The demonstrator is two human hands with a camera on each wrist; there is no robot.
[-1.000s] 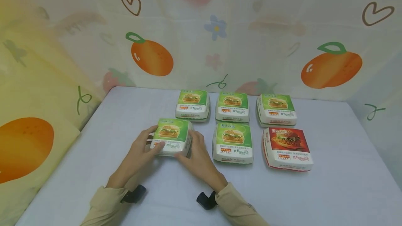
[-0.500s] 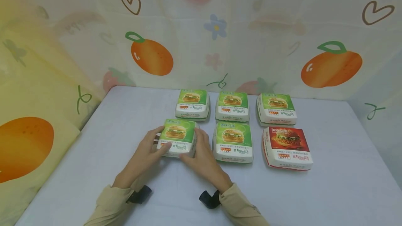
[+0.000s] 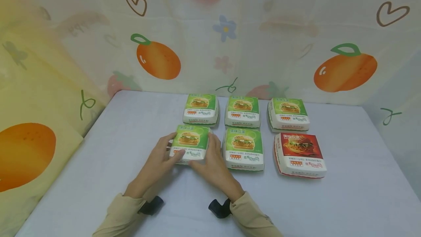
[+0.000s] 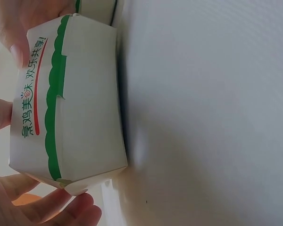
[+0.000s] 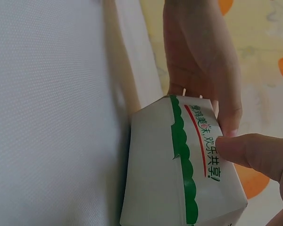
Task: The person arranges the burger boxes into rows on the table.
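A green-and-white burger box (image 3: 189, 143) with a burger picture on its lid sits at the left of the front row on the white table. My left hand (image 3: 162, 160) grips its left side, fingers along the side and thumb over the front lid edge. On the opposite side my right hand (image 3: 213, 164) holds it, with the thumb at the front. Close up, the box's white front (image 4: 87, 94) shows a green scalloped band and red underline. The right wrist view has the same box front (image 5: 153, 174), its base at the tabletop.
Just right of the held box stands another green burger box (image 3: 243, 149), then a red one (image 3: 300, 154). Behind them are three green boxes: left (image 3: 200, 109), middle (image 3: 242, 111) and right (image 3: 288, 113). A fruit-print cloth (image 3: 197, 46) hangs along the table's back edge.
Both hands have shifted the green burger box to the right along the table, close to the neighbouring green box. The other boxes have kept their places.
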